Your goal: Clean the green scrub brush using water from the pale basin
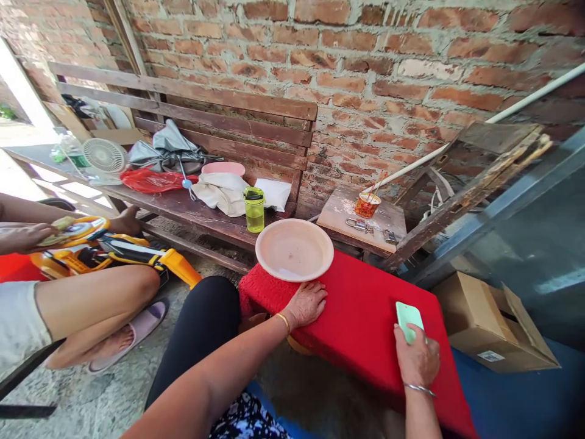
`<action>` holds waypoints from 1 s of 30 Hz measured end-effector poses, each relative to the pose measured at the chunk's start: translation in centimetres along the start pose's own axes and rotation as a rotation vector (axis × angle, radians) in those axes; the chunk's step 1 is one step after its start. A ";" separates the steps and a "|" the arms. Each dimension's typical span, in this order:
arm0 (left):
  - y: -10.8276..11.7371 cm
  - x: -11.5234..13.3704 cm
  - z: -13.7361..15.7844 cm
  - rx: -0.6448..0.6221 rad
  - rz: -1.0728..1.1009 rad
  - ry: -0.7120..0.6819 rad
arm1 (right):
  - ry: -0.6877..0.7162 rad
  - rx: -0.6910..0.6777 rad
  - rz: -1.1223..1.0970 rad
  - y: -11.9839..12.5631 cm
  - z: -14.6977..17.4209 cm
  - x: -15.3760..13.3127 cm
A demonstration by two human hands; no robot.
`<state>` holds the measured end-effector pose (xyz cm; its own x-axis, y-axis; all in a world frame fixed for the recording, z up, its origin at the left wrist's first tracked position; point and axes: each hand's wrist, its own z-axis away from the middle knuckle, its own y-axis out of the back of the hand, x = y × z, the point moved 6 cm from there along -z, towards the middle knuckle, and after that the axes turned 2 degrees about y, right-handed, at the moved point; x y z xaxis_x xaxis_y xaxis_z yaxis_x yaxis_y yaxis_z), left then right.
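Observation:
My left hand, with a gold bangle at the wrist, lies palm down on the red cloth, fingers loosely stretched out just below a pale pink basin. Some light shows at the basin's bottom; whether it holds water I cannot tell. At the right of the cloth, my right hand, wearing a silver bangle, is closed around the lower end of a mint-green phone-like slab. Its rounded upper end sticks out past my thumb and fingers, which hide the rest.
A wooden bench behind holds a green bottle, cloths, a red bag and a fan. Padlocks and a patterned cup stand on a board. Right is a cardboard box; left, another person holds a yellow-and-black toy.

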<state>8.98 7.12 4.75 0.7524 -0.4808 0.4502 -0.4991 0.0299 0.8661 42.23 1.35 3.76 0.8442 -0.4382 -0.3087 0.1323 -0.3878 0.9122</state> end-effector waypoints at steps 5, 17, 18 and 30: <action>-0.2 0.0 -0.2 -0.008 0.008 -0.014 | 0.036 -0.004 0.084 -0.6 0.2 -0.9; -0.6 -0.2 -0.3 0.025 -0.046 -0.027 | 0.027 -0.001 0.085 0.0 0.0 -1.0; -0.7 -0.2 -0.2 0.024 -0.046 -0.025 | 0.021 -0.005 0.066 -0.2 -0.1 -0.9; -1.6 -0.2 -0.1 0.006 -0.033 -0.031 | -0.025 -0.115 -0.050 -1.8 -1.4 1.8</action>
<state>9.65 7.25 3.32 0.7550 -0.5081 0.4146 -0.4771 0.0083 0.8788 44.22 2.37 1.94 0.8219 -0.4412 -0.3604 0.2343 -0.3147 0.9198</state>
